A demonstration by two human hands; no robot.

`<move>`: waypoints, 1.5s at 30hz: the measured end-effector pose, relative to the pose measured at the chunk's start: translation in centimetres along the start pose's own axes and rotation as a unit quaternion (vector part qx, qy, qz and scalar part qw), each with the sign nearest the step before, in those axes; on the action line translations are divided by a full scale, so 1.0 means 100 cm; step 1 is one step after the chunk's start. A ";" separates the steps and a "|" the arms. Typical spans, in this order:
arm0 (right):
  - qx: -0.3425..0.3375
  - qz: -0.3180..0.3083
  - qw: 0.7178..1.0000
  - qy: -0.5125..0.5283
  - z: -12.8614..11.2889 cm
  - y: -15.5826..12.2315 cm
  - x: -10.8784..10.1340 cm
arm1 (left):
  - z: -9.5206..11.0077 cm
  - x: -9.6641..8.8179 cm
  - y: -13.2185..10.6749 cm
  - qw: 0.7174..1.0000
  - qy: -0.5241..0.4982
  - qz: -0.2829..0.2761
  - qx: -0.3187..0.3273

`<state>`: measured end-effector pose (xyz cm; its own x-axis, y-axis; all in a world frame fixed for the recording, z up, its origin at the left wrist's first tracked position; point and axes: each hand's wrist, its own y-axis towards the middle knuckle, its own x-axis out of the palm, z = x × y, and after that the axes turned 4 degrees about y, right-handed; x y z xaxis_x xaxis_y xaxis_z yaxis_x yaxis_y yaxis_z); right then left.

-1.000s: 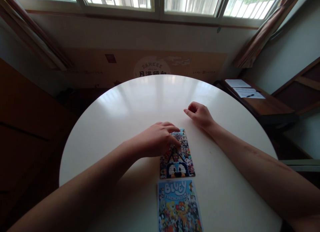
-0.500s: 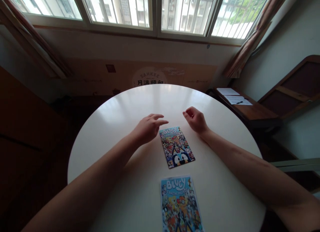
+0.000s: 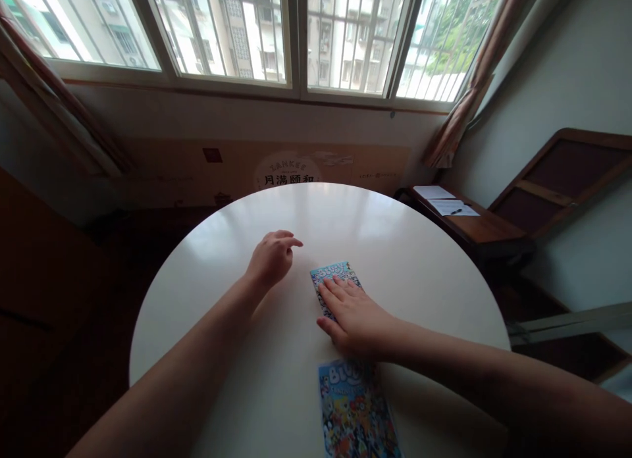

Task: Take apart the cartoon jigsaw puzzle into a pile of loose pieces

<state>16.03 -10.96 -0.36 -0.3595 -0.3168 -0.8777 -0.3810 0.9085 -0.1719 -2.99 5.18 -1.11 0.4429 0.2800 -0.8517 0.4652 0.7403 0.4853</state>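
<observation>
On the white round table (image 3: 207, 260) lies a colourful picture card (image 3: 328, 270) with "Bluey" lettering along its top and crowded cartoon figures. My right hand (image 3: 353, 310) rests over it, palm down with fingers stretched out, hiding most of its lower part. To the left of that card, my left hand (image 3: 273, 256) hovers over or rests on the tabletop, its index finger pointing right and nothing visible in it. Closer to me is a second, larger "Bluey" picture sheet (image 3: 358, 412), whose bottom runs out of the frame.
Beyond the table, a printed cardboard panel (image 3: 365, 162) stands below the barred windows (image 3: 350, 43). At the right, a wooden chair (image 3: 508, 224) holds papers (image 3: 434, 192) and a pen. Curtains (image 3: 457, 122) hang on both sides.
My right hand has come down and left onto the smaller picture card, its curled fingers now spread flat. My left hand has drawn away to the left. The view has tilted up slightly.
</observation>
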 end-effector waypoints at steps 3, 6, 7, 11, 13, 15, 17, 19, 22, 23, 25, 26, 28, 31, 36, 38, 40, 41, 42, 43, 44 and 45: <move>0.008 0.009 1.000 -0.008 0.007 0.008 0.002 | 0.004 -0.004 0.002 1.000 0.011 0.013 0.018; 0.011 0.026 0.999 -0.018 0.019 0.015 0.001 | 0.006 -0.006 0.002 0.999 0.016 0.013 0.031; 0.013 0.031 0.999 -0.022 0.024 0.017 0.000 | 0.006 -0.007 0.002 0.999 0.015 0.011 0.033; 0.005 0.050 0.997 -0.053 0.060 0.024 -0.015 | 0.008 -0.008 0.003 0.999 0.004 0.000 0.040; 0.000 0.051 0.996 -0.070 0.085 0.027 -0.028 | 0.010 -0.008 0.004 0.999 -0.003 0.002 0.045; -0.011 0.051 0.995 -0.090 0.115 0.031 -0.043 | 0.012 -0.008 0.004 0.999 -0.009 0.002 0.049; -0.016 0.044 0.993 -0.111 0.146 0.036 -0.059 | 0.015 -0.006 0.005 0.998 -0.015 -0.008 0.056; -0.002 0.047 0.992 -0.119 0.176 0.041 -0.074 | 0.015 -0.003 0.005 0.997 -0.022 -0.023 0.064; 0.034 0.062 0.990 -0.126 0.211 0.048 -0.093 | 0.015 0.002 0.004 0.996 -0.029 -0.044 0.068; 0.048 0.068 0.988 -0.127 0.219 0.050 -0.097 | 0.014 0.003 0.004 0.996 -0.031 -0.051 0.068; 0.075 0.083 0.986 -0.127 0.229 0.051 -0.102 | 0.014 0.003 0.002 0.995 -0.037 -0.064 0.068; 0.090 0.093 0.984 -0.126 0.231 0.050 -0.102 | 0.014 0.003 0.001 0.994 -0.039 -0.070 0.070; 0.121 0.116 0.978 -0.123 0.229 0.047 -0.097 | 0.015 0.002 0.000 0.993 -0.043 -0.078 0.076; 0.176 0.146 0.967 -0.114 0.216 0.042 -0.080 | 0.017 0.001 0.001 0.992 -0.045 -0.080 0.085; 0.227 0.136 0.959 -0.101 0.198 0.042 -0.056 | 0.020 0.001 0.005 0.990 -0.053 -0.085 0.097; 0.243 0.137 0.955 -0.102 0.200 0.047 -0.055 | 0.019 0.003 0.004 0.989 -0.054 -0.089 0.101; 0.268 0.146 0.947 -0.102 0.209 0.053 -0.061 | 0.018 0.004 0.003 0.989 -0.055 -0.093 0.102; 0.283 0.152 0.941 -0.102 0.215 0.056 -0.065 | 0.017 0.004 0.002 0.989 -0.055 -0.094 0.103; 0.297 0.158 0.936 -0.101 0.221 0.059 -0.069 | 0.016 0.005 0.002 0.989 -0.054 -0.095 0.103; 0.309 0.165 0.931 -0.100 0.228 0.061 -0.074 | 0.015 0.005 0.001 0.989 -0.053 -0.096 0.103; 0.320 0.171 0.927 -0.099 0.234 0.064 -0.079 | 0.015 0.005 0.001 0.989 -0.053 -0.097 0.102; 0.327 0.178 0.923 -0.098 0.240 0.068 -0.083 | 0.014 0.005 0.001 0.989 -0.053 -0.099 0.100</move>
<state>36.90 4.37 -4.95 -0.1775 0.0301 -0.9837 0.3504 0.9359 -0.0346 -1.65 4.55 -1.25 0.4007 0.0684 -0.9137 0.6886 0.6354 0.3495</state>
